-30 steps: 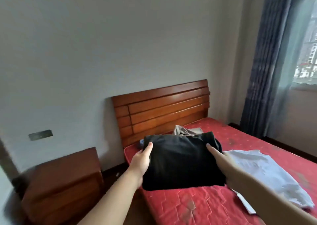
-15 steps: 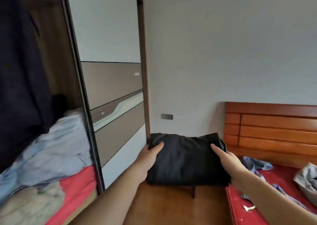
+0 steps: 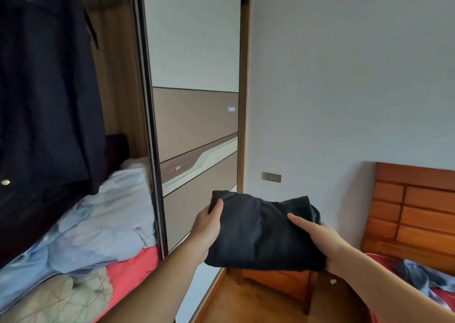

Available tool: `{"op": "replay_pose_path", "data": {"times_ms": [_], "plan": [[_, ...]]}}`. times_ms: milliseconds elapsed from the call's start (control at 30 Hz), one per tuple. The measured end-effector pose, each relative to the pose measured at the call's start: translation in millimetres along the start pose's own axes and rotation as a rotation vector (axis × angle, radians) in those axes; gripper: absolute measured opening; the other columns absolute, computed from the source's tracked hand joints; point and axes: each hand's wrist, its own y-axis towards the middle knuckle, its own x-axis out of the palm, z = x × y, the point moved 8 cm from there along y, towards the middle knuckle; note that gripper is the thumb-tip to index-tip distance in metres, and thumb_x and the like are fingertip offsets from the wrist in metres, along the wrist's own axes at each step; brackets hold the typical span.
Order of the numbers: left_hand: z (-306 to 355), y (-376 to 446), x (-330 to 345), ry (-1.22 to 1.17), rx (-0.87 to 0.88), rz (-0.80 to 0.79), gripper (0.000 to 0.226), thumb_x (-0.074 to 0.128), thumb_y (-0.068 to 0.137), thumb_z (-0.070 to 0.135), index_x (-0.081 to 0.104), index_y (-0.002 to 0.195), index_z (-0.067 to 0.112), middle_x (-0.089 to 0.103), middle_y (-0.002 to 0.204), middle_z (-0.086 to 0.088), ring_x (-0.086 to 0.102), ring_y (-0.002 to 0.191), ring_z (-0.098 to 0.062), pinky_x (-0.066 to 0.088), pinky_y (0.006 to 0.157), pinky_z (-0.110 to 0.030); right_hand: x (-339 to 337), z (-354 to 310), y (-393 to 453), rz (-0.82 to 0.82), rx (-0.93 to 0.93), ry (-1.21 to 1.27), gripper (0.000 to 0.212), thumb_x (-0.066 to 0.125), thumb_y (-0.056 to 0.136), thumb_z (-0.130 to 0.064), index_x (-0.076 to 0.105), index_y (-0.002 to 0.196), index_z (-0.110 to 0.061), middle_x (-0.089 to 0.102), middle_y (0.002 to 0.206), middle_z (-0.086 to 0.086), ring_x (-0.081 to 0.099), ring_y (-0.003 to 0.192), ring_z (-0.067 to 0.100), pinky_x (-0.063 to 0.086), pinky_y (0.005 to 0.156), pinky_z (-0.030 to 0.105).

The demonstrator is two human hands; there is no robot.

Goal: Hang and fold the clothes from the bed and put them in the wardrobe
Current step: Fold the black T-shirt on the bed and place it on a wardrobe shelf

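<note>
A folded black garment point(image 3: 261, 234) is held in the air between both hands. My left hand point(image 3: 208, 226) grips its left edge, thumb on top. My right hand point(image 3: 317, 236) grips its right edge, thumb lying across the top. The open wardrobe point(image 3: 118, 81) stands at the left, with a dark coat point(image 3: 46, 96) hanging inside and pale blue bedding point(image 3: 98, 217) piled on its shelf. The bed point(image 3: 443, 295) with its red cover is at the lower right edge, with a bluish garment point(image 3: 418, 276) lying on it.
A sliding wardrobe door point(image 3: 197, 116) with grey and beige panels stands straight ahead. Beneath the garment is a wooden nightstand point(image 3: 278, 281) on the wood floor. The wooden headboard point(image 3: 416, 214) is at the right. Red and patterned quilts point(image 3: 73, 295) lie low in the wardrobe.
My view has swung left from the bed to the wardrobe. Both hands keep their hold on the folded black garment, now carried off the bed and closer to the wardrobe opening.
</note>
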Motion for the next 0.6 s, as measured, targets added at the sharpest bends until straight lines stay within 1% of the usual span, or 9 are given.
{"op": "replay_pose_path", "data": {"times_ms": [33, 100, 167, 267, 333, 400, 467, 500, 600], "plan": [[-2.0, 13.6, 2.9, -0.004, -0.004, 0.006, 0.048, 0.039, 0.096, 0.058, 0.05, 0.132, 0.028, 0.055, 0.123, 0.002, 0.051, 0.096, -0.018, 0.044, 0.08, -0.032, 0.4, -2.7, 10.9, 0.02, -0.011, -0.002, 0.039, 0.08, 0.073, -0.04, 0.053, 0.093, -0.02, 0.066, 0.099, 0.008, 0.064, 0.093, 0.032, 0.054, 0.087, 0.046], [-2.4, 40.4, 10.4, 0.003, -0.016, 0.008, 0.051, 0.037, 0.097, 0.058, 0.047, 0.136, 0.026, 0.053, 0.133, -0.001, 0.05, 0.099, -0.02, 0.044, 0.082, -0.034, -1.0, -8.7, 34.5, 0.055, -0.031, 0.011, 0.036, 0.079, 0.075, -0.038, 0.05, 0.089, -0.021, 0.064, 0.096, 0.006, 0.064, 0.089, 0.03, 0.055, 0.075, 0.041], [0.0, 69.2, 21.3, 0.018, -0.03, -0.003, 0.051, 0.036, 0.097, 0.058, 0.047, 0.136, 0.027, 0.053, 0.134, -0.001, 0.051, 0.099, -0.02, 0.045, 0.082, -0.035, -4.9, -15.1, 60.7, 0.064, -0.044, 0.027, 0.035, 0.079, 0.076, -0.037, 0.052, 0.091, -0.019, 0.067, 0.096, 0.008, 0.066, 0.089, 0.031, 0.056, 0.075, 0.041], [7.5, 113.2, 43.4, 0.027, -0.039, -0.021, 0.051, 0.035, 0.097, 0.059, 0.047, 0.136, 0.028, 0.054, 0.125, 0.002, 0.052, 0.099, -0.019, 0.045, 0.082, -0.035, -14.2, -23.3, 109.6, 0.038, -0.054, 0.037, 0.038, 0.081, 0.073, -0.036, 0.058, 0.095, -0.016, 0.072, 0.095, 0.011, 0.07, 0.088, 0.034, 0.058, 0.08, 0.048], [14.2, 147.9, 60.6, 0.019, -0.034, -0.029, 0.05, 0.036, 0.097, 0.058, 0.047, 0.136, 0.028, 0.054, 0.116, 0.006, 0.053, 0.099, -0.018, 0.045, 0.082, -0.035, -20.9, -28.6, 149.8, 0.02, -0.047, 0.054, 0.044, 0.081, 0.074, -0.037, 0.058, 0.103, -0.014, 0.071, 0.101, 0.013, 0.069, 0.092, 0.036, 0.056, 0.086, 0.052], [23.7, 182.3, 76.6, 0.028, -0.02, -0.018, 0.049, 0.037, 0.098, 0.056, 0.049, 0.135, 0.027, 0.057, 0.106, 0.01, 0.056, 0.094, -0.014, 0.045, 0.079, -0.032, -27.0, -34.2, 193.4, 0.011, -0.049, 0.073, 0.049, 0.081, 0.074, -0.037, 0.058, 0.109, -0.012, 0.071, 0.103, 0.014, 0.069, 0.093, 0.037, 0.055, 0.086, 0.054], [37.4, 217.1, 90.7, 0.039, -0.005, 0.01, 0.047, 0.037, 0.099, 0.054, 0.052, 0.133, 0.025, 0.057, 0.097, 0.014, 0.056, 0.087, -0.008, 0.044, 0.074, -0.03, -31.2, -42.0, 239.7, -0.01, -0.044, 0.097, 0.049, 0.08, 0.075, -0.037, 0.059, 0.11, -0.01, 0.073, 0.099, 0.016, 0.07, 0.088, 0.039, 0.057, 0.08, 0.055], [44.3, 235.6, 97.7, 0.047, -0.001, 0.022, 0.047, 0.038, 0.099, 0.053, 0.052, 0.133, 0.025, 0.057, 0.096, 0.013, 0.056, 0.087, -0.008, 0.044, 0.075, -0.03, -33.2, -46.2, 262.7, -0.026, -0.036, 0.105, 0.049, 0.08, 0.075, -0.035, 0.06, 0.111, -0.008, 0.074, 0.095, 0.016, 0.071, 0.084, 0.039, 0.058, 0.074, 0.053], [56.8, 281.5, 116.2, 0.068, -0.015, 0.05, 0.048, 0.037, 0.098, 0.054, 0.05, 0.135, 0.026, 0.057, 0.111, 0.007, 0.056, 0.097, -0.016, 0.045, 0.082, -0.034, -32.5, -56.6, 320.6, -0.133, 0.032, 0.169, 0.052, 0.083, 0.069, -0.031, 0.064, 0.111, -0.006, 0.075, 0.091, 0.018, 0.073, 0.077, 0.038, 0.056, 0.059, 0.041]]}}
